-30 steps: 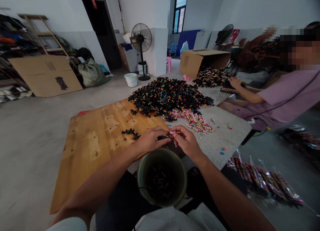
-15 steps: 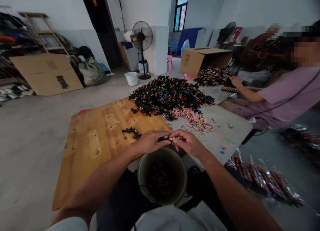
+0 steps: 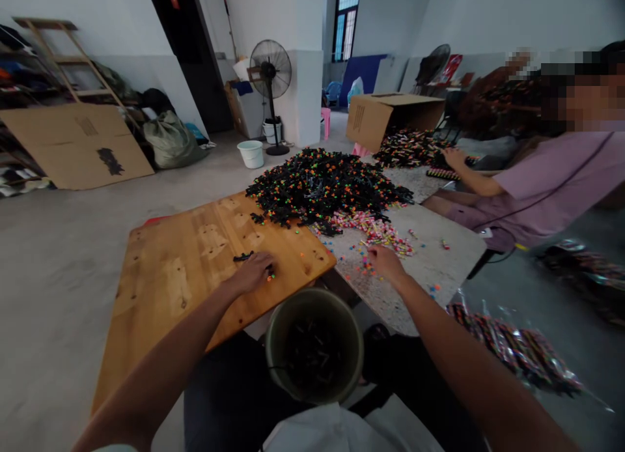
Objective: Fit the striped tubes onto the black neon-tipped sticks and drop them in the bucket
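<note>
My left hand [image 3: 252, 273] is closed over small black pieces [image 3: 243, 257] with orange and green tips on the wooden board [image 3: 166, 263]. At the edge of the pink and white wrapped sticks [image 3: 375, 229] on the grey tabletop [image 3: 430, 243], my right hand [image 3: 385, 262] has its fingers pressed together; what they hold, if anything, is too small to make out. A big heap of black pieces [image 3: 322, 185] lies beyond both hands. Between my legs stands a round bucket [image 3: 273, 348] with dark pieces inside.
A person in a pink shirt [image 3: 547, 178] sits at the right, a hand by another pile [image 3: 410, 147] before an open carton [image 3: 366, 123]. Bagged pieces [image 3: 512, 341] lie at lower right. A fan [image 3: 270, 71] and a white bucket [image 3: 251, 154] stand behind.
My hands have parted from above the bucket. The left has moved left onto the black pieces, the right rightward to the wrapped sticks. The black piece and stick held between them are gone from view.
</note>
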Action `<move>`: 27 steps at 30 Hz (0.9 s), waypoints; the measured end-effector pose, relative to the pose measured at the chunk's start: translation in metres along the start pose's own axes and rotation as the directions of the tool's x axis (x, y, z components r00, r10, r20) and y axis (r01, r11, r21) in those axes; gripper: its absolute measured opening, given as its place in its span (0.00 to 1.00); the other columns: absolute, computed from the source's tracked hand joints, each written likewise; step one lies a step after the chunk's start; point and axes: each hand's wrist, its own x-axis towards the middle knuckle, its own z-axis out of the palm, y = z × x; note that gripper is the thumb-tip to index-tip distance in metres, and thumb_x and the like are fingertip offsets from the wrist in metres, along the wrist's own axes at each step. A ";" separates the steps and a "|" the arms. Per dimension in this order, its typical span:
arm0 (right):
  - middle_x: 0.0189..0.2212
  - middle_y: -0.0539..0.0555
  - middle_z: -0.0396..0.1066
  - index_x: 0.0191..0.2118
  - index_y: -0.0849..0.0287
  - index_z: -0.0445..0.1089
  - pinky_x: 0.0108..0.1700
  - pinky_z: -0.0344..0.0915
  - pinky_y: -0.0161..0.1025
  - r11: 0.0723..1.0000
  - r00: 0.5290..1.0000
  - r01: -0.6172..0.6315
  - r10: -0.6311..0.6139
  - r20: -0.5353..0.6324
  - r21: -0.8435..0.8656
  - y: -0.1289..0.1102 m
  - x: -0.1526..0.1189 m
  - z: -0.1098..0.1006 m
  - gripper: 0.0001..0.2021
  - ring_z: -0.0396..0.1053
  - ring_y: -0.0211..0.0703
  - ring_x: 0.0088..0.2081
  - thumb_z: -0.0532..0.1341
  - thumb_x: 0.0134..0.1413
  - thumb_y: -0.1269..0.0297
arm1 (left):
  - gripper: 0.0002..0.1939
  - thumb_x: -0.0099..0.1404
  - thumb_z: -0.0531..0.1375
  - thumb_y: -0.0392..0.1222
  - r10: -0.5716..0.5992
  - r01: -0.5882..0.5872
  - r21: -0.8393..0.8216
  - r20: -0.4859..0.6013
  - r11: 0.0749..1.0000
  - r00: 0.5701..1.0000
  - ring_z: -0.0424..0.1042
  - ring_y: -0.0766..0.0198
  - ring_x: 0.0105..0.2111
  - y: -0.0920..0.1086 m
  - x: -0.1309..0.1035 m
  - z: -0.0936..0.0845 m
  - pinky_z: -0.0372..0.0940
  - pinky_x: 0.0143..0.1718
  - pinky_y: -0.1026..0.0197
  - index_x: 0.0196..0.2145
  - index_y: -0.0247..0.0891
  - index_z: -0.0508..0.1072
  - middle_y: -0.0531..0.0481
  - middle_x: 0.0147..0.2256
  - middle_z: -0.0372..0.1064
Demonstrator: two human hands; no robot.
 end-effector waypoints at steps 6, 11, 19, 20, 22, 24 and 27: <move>0.51 0.72 0.77 0.50 0.67 0.79 0.53 0.67 0.46 0.984 0.997 -0.069 0.075 0.031 -0.165 0.002 0.050 0.004 0.16 0.75 0.59 0.53 0.58 0.65 0.68 | 0.21 0.62 0.63 0.43 -0.015 0.036 -0.162 0.124 0.986 0.992 0.67 0.47 0.60 -0.008 -0.020 -0.009 0.59 0.64 0.47 0.54 0.45 0.79 0.41 0.55 0.74; 0.48 0.75 0.78 0.47 0.71 0.80 0.49 0.69 0.48 0.962 0.988 -0.075 0.107 0.112 -0.263 0.002 0.068 0.008 0.15 0.77 0.64 0.51 0.60 0.63 0.65 | 0.19 0.60 0.64 0.40 0.021 0.010 -0.163 0.187 0.987 0.982 0.69 0.48 0.56 -0.012 -0.026 -0.012 0.61 0.60 0.51 0.50 0.43 0.80 0.40 0.52 0.75; 0.37 0.64 0.80 0.41 0.65 0.80 0.42 0.69 0.41 0.992 0.991 -0.068 0.079 -0.107 0.105 -0.021 0.043 0.004 0.14 0.78 0.53 0.40 0.59 0.59 0.63 | 0.15 0.53 0.64 0.34 -0.084 0.095 -0.089 0.116 0.991 0.990 0.72 0.49 0.47 -0.014 -0.021 -0.004 0.62 0.56 0.51 0.41 0.39 0.79 0.41 0.42 0.76; 0.31 0.61 0.79 0.40 0.64 0.79 0.38 0.69 0.41 0.967 0.988 -0.060 0.093 -0.123 0.249 -0.029 0.033 0.006 0.13 0.77 0.50 0.35 0.59 0.59 0.62 | 0.13 0.51 0.64 0.34 -0.151 0.156 -0.188 0.043 0.970 0.988 0.72 0.50 0.45 -0.013 -0.019 -0.001 0.63 0.55 0.52 0.37 0.39 0.79 0.41 0.40 0.76; 0.20 0.51 0.71 0.36 0.60 0.74 0.29 0.67 0.39 0.842 0.990 -0.033 0.102 -0.099 0.538 -0.046 0.008 0.013 0.11 0.71 0.45 0.23 0.58 0.57 0.59 | 0.09 0.50 0.65 0.35 -0.327 0.260 -0.417 -0.097 0.871 0.940 0.72 0.53 0.41 -0.009 -0.015 0.004 0.65 0.50 0.54 0.32 0.39 0.76 0.43 0.36 0.75; 0.15 0.44 0.63 0.33 0.57 0.69 0.23 0.64 0.37 0.636 0.998 0.003 0.045 -0.040 0.772 -0.068 -0.021 0.021 0.09 0.64 0.41 0.17 0.60 0.54 0.57 | 0.05 0.53 0.63 0.38 -0.447 0.296 -0.550 -0.161 0.781 0.880 0.71 0.57 0.35 -0.003 -0.008 0.008 0.66 0.43 0.57 0.31 0.39 0.73 0.45 0.33 0.75; 0.17 0.42 0.66 0.34 0.55 0.65 0.21 0.66 0.37 0.319 0.996 0.025 -0.092 0.005 0.947 -0.103 -0.062 0.028 0.12 0.62 0.37 0.16 0.66 0.52 0.54 | 0.08 0.58 0.58 0.42 -0.577 0.255 -0.756 -0.192 0.603 0.794 0.72 0.61 0.31 0.014 0.005 0.012 0.64 0.31 0.62 0.35 0.38 0.71 0.44 0.34 0.77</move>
